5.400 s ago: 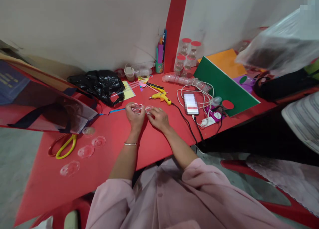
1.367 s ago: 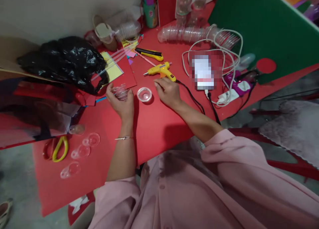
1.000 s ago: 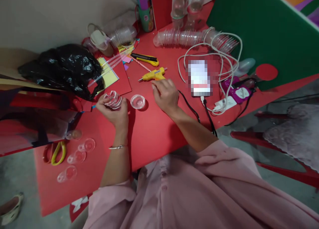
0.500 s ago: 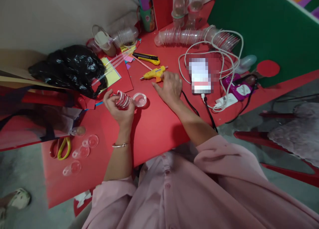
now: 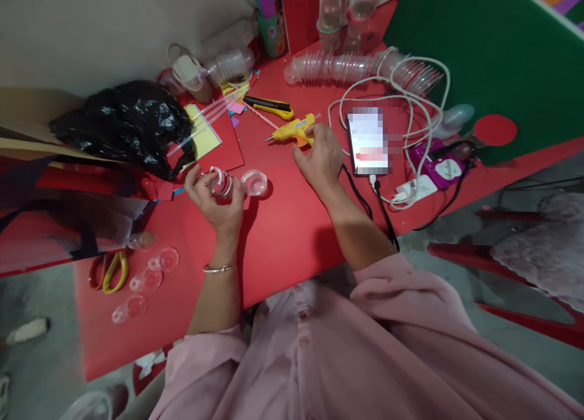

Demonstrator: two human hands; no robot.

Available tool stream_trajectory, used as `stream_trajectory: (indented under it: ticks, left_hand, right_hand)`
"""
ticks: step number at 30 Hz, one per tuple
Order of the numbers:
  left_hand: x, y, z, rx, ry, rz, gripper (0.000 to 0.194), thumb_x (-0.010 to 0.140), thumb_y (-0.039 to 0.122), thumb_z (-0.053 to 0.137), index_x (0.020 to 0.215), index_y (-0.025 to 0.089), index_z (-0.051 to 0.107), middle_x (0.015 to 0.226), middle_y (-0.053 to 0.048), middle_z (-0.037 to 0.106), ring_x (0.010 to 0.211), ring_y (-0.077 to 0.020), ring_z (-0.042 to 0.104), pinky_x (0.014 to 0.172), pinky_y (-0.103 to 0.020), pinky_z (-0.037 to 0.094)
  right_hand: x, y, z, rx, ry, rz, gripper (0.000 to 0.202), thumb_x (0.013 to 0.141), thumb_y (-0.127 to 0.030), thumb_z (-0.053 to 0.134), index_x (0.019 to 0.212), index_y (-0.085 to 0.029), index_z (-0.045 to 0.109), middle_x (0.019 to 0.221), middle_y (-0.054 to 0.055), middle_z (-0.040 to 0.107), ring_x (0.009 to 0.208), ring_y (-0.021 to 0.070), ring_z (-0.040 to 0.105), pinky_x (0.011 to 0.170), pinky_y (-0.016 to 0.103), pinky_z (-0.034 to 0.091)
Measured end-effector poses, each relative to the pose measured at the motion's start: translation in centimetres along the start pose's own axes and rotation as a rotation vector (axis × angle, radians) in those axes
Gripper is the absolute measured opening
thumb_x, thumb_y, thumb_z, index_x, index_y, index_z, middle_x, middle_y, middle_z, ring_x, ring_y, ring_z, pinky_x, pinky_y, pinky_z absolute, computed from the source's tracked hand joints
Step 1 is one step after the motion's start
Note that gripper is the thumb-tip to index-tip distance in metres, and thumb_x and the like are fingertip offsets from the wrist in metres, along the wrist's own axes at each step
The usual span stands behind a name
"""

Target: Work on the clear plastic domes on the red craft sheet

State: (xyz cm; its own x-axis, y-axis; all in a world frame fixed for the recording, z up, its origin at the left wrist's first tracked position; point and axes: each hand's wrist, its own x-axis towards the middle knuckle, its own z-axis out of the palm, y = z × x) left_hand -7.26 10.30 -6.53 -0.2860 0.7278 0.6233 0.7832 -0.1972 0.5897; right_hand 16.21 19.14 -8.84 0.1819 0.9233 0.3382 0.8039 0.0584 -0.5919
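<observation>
While the left hand (image 5: 219,206) has its fingers clamped on a stack of clear cups with red and white bands (image 5: 222,184), the right hand (image 5: 323,163) has its fingers closed over the handle of a yellow glue gun (image 5: 292,129). Much of that handle is hidden under the right hand, so how firmly it is gripped I cannot tell. The gun's nozzle points away from the right fingers, toward the left hand's side.

Between the two sets of fingers, just beside the left thumb, one clear cup (image 5: 254,182) stands alone on the red desk (image 5: 283,243). Past the gun, farther out than the right fingers, lies a yellow and black cutter (image 5: 269,107). Beyond it, a long row of nested clear cups (image 5: 335,70) stretches sideways. To the right of the right fingers a phone (image 5: 368,137) lies with its screen lit and a cable plugged in.

Beyond the left fingers sit a black plastic bag (image 5: 132,125) and a sheet of yellow paper (image 5: 201,133). Nearer the body than the left fingers, and left of them, are yellow-handled scissors (image 5: 116,274) and three clear plastic pieces (image 5: 152,279).
</observation>
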Motion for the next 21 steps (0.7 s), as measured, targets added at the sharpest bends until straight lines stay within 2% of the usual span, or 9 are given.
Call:
stream_trajectory:
  ticks: [4, 7, 10, 13, 15, 18, 21]
  left_hand:
    - [-0.2, 0.0, -0.2, -0.077, 0.01, 0.021, 0.03, 0.09, 0.022, 0.074, 0.116, 0.021, 0.059, 0.146, -0.015, 0.05, 0.146, -0.0313, 0.047, 0.127, -0.055, 0.037]
    - [-0.2, -0.2, -0.2, -0.095, 0.022, 0.007, 0.034, 0.088, 0.02, 0.074, 0.119, 0.024, 0.059, 0.148, -0.013, 0.05, 0.147, -0.0315, 0.047, 0.128, -0.055, 0.036]
    - [-0.3, -0.5, -0.1, -0.083, 0.031, 0.004, 0.039, 0.085, 0.018, 0.074, 0.121, 0.023, 0.058, 0.149, -0.014, 0.05, 0.148, -0.0311, 0.047, 0.128, -0.055, 0.036]
    - [-0.3, -0.7, -0.1, -0.047, 0.031, -0.003, 0.044, 0.083, 0.014, 0.072, 0.124, 0.022, 0.057, 0.15, -0.015, 0.051, 0.149, -0.0294, 0.048, 0.129, -0.054, 0.037]
    - [-0.3, -0.6, -0.1, -0.057, 0.028, 0.003, 0.044, 0.084, 0.015, 0.071, 0.125, 0.02, 0.057, 0.15, -0.017, 0.05, 0.15, -0.0286, 0.047, 0.129, -0.053, 0.037]
    - [-0.3, -0.4, -0.2, -0.054, 0.006, -0.007, 0.045, 0.082, 0.014, 0.071, 0.125, 0.021, 0.057, 0.152, -0.017, 0.05, 0.151, -0.0286, 0.046, 0.13, -0.053, 0.035]
    - [-0.3, -0.2, -0.3, -0.042, -0.013, -0.042, 0.046, 0.081, 0.013, 0.069, 0.123, 0.024, 0.055, 0.154, -0.015, 0.049, 0.152, -0.0296, 0.045, 0.131, -0.053, 0.034]
  right_hand:
    - [0.4, -0.1, -0.3, -0.036, -0.04, -0.009, 0.035, 0.103, -0.038, 0.071, 0.128, -0.014, 0.064, 0.127, 0.018, 0.069, 0.124, 0.0342, 0.058, 0.108, 0.058, 0.049]
    - [0.6, -0.5, -0.7, -0.052, -0.091, 0.015, 0.038, 0.105, -0.035, 0.071, 0.135, -0.012, 0.064, 0.135, 0.021, 0.067, 0.129, 0.0364, 0.056, 0.109, 0.06, 0.046]
    - [0.4, -1.0, -1.1, 0.006, -0.059, -0.031, 0.041, 0.108, -0.039, 0.067, 0.14, -0.014, 0.063, 0.149, 0.023, 0.06, 0.139, 0.0389, 0.05, 0.115, 0.062, 0.04]
    - [-0.5, -1.8, -1.4, 0.176, -0.057, -0.233, 0.041, 0.113, -0.049, 0.052, 0.138, -0.019, 0.065, 0.148, 0.018, 0.061, 0.141, 0.0355, 0.051, 0.12, 0.06, 0.039]
    - [-1.3, -2.5, -1.4, 0.294, -0.145, -0.417, 0.043, 0.112, -0.053, 0.05, 0.139, -0.025, 0.066, 0.143, 0.013, 0.065, 0.137, 0.033, 0.055, 0.12, 0.059, 0.042]
    - [-2.6, -3.5, -1.2, 0.425, -0.314, -0.677, 0.055, 0.102, -0.061, 0.064, 0.148, -0.03, 0.062, 0.147, 0.011, 0.064, 0.139, 0.0341, 0.057, 0.119, 0.06, 0.045]
    - [-3.5, -4.1, -0.5, 0.488, -0.429, -0.8, 0.065, 0.092, -0.054, 0.078, 0.151, -0.033, 0.06, 0.158, 0.012, 0.058, 0.142, 0.0361, 0.056, 0.12, 0.062, 0.046]
